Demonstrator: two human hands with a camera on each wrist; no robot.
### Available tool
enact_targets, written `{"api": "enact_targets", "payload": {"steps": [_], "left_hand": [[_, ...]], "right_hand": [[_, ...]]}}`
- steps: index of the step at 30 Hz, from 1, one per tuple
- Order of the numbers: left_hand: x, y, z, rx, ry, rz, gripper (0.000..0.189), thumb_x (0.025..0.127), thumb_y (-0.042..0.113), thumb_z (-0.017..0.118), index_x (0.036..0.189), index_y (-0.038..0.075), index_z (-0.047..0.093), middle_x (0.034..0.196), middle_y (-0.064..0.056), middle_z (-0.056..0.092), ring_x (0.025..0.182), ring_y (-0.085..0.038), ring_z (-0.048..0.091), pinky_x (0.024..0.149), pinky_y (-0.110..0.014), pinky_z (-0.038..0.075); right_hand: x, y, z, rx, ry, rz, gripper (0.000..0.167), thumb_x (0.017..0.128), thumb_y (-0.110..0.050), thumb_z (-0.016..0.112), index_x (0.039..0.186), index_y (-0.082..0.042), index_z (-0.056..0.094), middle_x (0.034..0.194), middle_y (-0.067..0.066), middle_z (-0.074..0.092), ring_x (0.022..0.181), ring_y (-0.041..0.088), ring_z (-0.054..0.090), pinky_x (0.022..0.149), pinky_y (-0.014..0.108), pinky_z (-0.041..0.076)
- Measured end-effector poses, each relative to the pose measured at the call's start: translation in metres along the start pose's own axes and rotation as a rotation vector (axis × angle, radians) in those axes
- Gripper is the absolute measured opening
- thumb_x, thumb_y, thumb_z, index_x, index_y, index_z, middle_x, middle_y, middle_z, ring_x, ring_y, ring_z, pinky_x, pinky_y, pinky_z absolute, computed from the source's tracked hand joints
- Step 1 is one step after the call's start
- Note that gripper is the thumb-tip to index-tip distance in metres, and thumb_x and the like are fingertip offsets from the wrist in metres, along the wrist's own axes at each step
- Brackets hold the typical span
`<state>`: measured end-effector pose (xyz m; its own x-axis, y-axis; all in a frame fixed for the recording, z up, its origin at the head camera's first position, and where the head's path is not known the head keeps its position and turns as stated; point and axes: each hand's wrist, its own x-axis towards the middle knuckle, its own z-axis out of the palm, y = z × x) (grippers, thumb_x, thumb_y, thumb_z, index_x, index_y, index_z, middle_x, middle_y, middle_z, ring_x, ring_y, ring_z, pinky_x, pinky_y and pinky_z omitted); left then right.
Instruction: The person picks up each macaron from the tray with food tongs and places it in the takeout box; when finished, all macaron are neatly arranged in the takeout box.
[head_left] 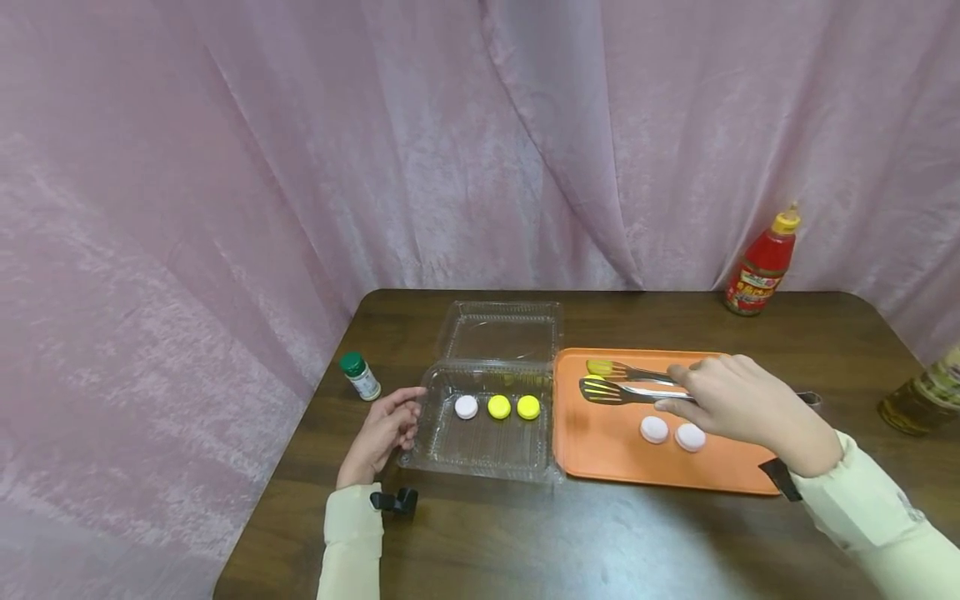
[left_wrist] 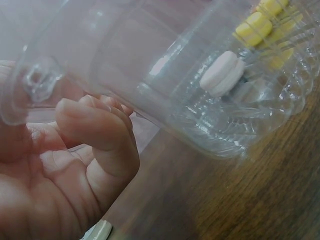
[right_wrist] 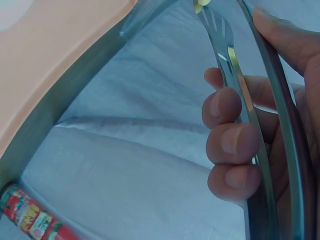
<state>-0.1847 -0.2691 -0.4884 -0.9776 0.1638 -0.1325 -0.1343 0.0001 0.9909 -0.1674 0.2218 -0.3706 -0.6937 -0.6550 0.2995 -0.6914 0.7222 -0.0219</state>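
My left hand [head_left: 382, 432] holds the left rim of an open clear plastic container [head_left: 480, 457], its fingers curled against the edge. In the left wrist view, the curled fingers [left_wrist: 102, 132] lie beside the clear wall. One white macaron [head_left: 466, 407] and two yellow macarons [head_left: 498, 407] sit in a row inside. My right hand [head_left: 738, 400] grips metal tongs [head_left: 637, 393] over the orange tray [head_left: 600, 462]. The slotted tong ends are apart, around or above a yellow macaron [head_left: 594, 380], partly hidden by them. Two white macarons [head_left: 654, 429] lie nearer on the tray.
The container's hinged lid [head_left: 504, 333] lies open behind it. A green-capped shaker [head_left: 362, 377] stands left of the container. A red sauce bottle [head_left: 761, 265] is at the back right, and an oil bottle [head_left: 924, 396] at the right edge. Pink curtains [head_left: 450, 150] hang behind the table.
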Motion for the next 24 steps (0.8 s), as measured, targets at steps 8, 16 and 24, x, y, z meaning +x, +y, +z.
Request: {"api": "enact_targets", "payload": {"steps": [8, 16, 24], "left_hand": [[-0.001, -0.001, 0.001, -0.006, 0.012, -0.005, 0.049, 0.091, -0.012, 0.042, 0.140, -0.010, 0.047, 0.087, -0.008, 0.049, 0.058, -0.011, 0.043, 0.047, -0.019, 0.038], [0.000, 0.002, 0.002, -0.007, 0.002, -0.005, 0.051, 0.089, -0.009, 0.043, 0.140, -0.010, 0.046, 0.088, -0.005, 0.048, 0.058, -0.010, 0.042, 0.047, -0.019, 0.037], [0.000, 0.001, 0.002, -0.019, -0.002, 0.002, 0.050, 0.089, -0.009, 0.042, 0.139, -0.011, 0.046, 0.087, -0.005, 0.048, 0.057, -0.010, 0.043, 0.046, -0.019, 0.036]], "right_hand": [[0.016, -0.008, 0.000, 0.035, -0.034, 0.003, 0.040, 0.087, -0.033, 0.077, 0.070, -0.019, 0.044, 0.055, -0.013, 0.027, 0.048, 0.003, 0.023, 0.044, 0.024, 0.018], [0.035, -0.020, 0.012, 0.088, -0.029, -0.058, 0.037, 0.089, -0.030, 0.076, 0.074, -0.016, 0.046, 0.055, -0.013, 0.024, 0.048, 0.002, 0.019, 0.046, 0.024, 0.016], [0.058, -0.035, 0.024, 0.106, -0.025, -0.127, 0.038, 0.092, -0.030, 0.073, 0.073, -0.016, 0.043, 0.056, -0.012, 0.023, 0.048, 0.002, 0.018, 0.046, 0.023, 0.017]]}}
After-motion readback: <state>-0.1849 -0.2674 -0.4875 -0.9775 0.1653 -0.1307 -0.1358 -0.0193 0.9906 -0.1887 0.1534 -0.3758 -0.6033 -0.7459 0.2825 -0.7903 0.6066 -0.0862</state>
